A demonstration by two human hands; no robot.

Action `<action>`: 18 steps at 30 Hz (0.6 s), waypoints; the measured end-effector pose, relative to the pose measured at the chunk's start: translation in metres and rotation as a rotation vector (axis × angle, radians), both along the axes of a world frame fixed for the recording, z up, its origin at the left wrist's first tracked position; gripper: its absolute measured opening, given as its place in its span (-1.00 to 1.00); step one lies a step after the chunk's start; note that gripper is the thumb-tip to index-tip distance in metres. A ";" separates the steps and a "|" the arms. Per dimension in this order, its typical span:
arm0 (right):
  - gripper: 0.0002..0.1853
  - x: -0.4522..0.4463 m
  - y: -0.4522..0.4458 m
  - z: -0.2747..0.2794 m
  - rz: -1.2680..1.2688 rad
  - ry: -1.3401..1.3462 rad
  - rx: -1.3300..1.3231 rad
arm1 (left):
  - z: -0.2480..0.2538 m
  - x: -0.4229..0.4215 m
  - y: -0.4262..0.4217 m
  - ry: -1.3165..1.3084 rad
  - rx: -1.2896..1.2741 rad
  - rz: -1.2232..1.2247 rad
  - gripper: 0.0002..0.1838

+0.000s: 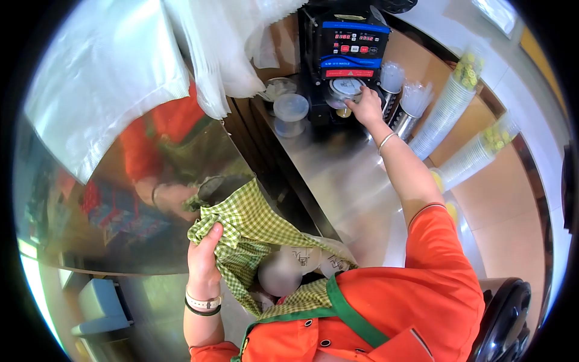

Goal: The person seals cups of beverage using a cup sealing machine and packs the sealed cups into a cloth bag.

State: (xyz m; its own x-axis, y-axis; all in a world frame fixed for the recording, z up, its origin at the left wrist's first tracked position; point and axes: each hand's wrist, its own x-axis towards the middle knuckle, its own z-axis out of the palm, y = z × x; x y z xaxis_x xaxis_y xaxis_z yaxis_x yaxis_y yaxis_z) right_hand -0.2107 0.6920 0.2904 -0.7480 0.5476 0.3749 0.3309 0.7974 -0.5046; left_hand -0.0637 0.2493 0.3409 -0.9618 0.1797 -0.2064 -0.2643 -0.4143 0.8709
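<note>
Clenched tight, the left hand [207,250] has a bunch of green checked cloth [241,211], and pale items with dark printed characters [301,256] show in its folds! Far off, the right hand [365,108] has thumb and fingers at the side of a round white-topped container [347,88], sitting in the black machine [344,48]; gripping or just touching, I can't tell. Left of that, a translucent tub [291,114], contents unclear. Over on the right, metal canisters [405,120] hold clear plastic pieces, beside tall stacks of nested cups [447,99]!
</note>
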 end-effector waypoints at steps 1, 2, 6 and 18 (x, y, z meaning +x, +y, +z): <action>-0.28 -0.001 -0.001 0.001 0.006 -0.002 0.001 | 0.001 0.000 0.000 0.001 -0.003 0.006 -0.65; -0.25 -0.003 -0.002 0.002 -0.014 -0.029 0.006 | 0.002 0.000 0.000 0.000 -0.002 0.012 -0.65; -0.16 -0.012 -0.001 -0.001 -0.041 -0.071 0.029 | 0.003 0.002 0.002 -0.023 0.003 0.028 -0.66; -0.06 -0.022 0.001 0.019 -0.068 -0.366 0.057 | -0.001 0.002 -0.003 -0.061 -0.011 0.056 -0.67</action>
State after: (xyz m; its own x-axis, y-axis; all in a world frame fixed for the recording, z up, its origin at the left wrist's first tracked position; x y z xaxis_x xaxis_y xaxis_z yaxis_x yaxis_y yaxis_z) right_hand -0.2329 0.6933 0.3095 -0.8010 0.5865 0.1204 0.5342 0.7908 -0.2988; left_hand -0.0613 0.2467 0.3398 -0.9560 0.1229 -0.2665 -0.2934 -0.4205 0.8585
